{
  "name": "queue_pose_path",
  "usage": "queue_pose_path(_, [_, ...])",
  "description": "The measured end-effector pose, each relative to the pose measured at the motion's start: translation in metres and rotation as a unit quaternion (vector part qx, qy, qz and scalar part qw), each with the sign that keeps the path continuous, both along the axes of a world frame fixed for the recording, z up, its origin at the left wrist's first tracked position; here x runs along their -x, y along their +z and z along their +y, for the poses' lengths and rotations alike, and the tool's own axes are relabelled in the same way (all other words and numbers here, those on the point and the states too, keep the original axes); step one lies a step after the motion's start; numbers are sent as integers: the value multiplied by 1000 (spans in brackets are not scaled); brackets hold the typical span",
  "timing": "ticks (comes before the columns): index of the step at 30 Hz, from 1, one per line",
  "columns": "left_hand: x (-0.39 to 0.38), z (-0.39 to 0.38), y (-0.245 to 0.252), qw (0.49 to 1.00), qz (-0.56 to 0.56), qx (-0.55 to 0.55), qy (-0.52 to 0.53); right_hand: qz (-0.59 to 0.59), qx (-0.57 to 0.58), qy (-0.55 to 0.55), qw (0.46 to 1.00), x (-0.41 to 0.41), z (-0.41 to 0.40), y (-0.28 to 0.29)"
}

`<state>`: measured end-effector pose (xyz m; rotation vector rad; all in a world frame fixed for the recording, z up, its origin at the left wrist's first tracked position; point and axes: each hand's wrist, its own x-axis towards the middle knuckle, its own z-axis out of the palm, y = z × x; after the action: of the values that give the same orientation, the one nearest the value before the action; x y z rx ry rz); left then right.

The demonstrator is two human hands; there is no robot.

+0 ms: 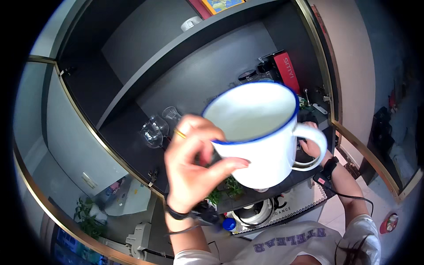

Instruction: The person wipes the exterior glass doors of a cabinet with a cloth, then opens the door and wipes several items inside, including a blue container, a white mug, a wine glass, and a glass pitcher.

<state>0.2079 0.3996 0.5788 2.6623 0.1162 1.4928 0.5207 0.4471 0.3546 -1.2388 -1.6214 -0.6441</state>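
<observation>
A white enamel mug (265, 162) with a blue rim is raised close before me, its mouth tilted towards my view. My left hand (192, 162) pinches the mug's wall at the left, thumb outside and fingers at the rim. The pale inside of the mug shows no object. On the mug's far side, to the right, its looped handle partly covers my right hand (309, 142). That hand is low in the cabinet (205, 56), by a dark item; its fingers are partly hidden, so its grip is unclear.
Stemmed glasses (154, 131) stand left on the lower shelf. At the right are a red box (286, 71) and a glass vessel with a dark lid (247, 75). Open gold-framed doors (99, 139) flank the cabinet. Below are green plants (233, 187) and a blue-capped container (229, 224).
</observation>
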Motion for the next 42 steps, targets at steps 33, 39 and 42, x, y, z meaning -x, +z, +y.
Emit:
queue_pose_path(33, [8,96,-141,970,-37,-215,105,-31,18,-47,998,4,7,2])
queue_pose_path(39, [-21,126,-125,985,-95,9,143,-23,18,-32,999,8,6,5])
queue_pose_path(42, [-31,143,-122,987,-68,49,136,-21,16,-33,999,7,6,4])
